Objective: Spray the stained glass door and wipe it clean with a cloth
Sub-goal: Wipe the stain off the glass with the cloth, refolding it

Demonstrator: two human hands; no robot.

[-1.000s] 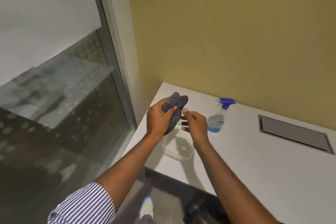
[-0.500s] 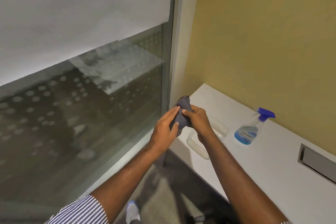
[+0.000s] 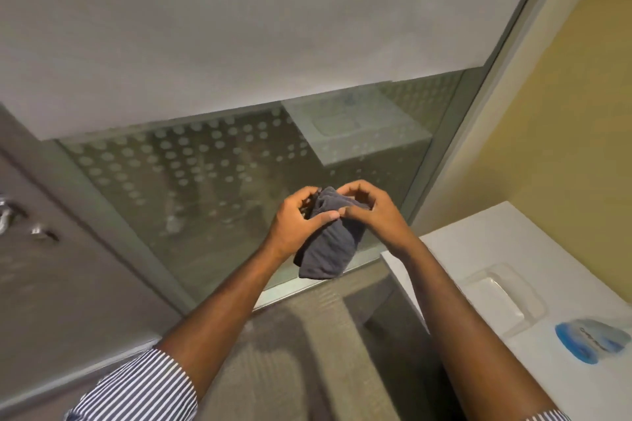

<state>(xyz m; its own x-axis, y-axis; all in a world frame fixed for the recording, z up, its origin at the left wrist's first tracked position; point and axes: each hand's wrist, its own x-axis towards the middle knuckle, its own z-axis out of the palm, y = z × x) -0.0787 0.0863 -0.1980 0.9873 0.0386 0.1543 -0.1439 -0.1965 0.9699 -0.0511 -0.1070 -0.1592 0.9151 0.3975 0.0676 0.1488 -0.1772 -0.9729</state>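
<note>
A dark grey cloth (image 3: 326, 249) hangs bunched between both hands in front of the glass panel (image 3: 212, 174). My left hand (image 3: 294, 222) grips its upper left part and my right hand (image 3: 372, 215) pinches its top from the right. The glass has a frosted upper band and a dotted pattern lower down, with pale smears near the hands. The spray bottle (image 3: 595, 340), clear with blue liquid, stands on the white counter (image 3: 513, 243) at the lower right, cut by the frame edge.
A clear plastic tray (image 3: 502, 297) lies on the counter beside the bottle. A grey door with a metal handle (image 3: 20, 219) stands at the left. The yellow wall rises at the right. Grey carpet lies below.
The view has swung left from the counter toward the glass. Both hands carried the cloth off the counter area and now hold it in front of the glass.
</note>
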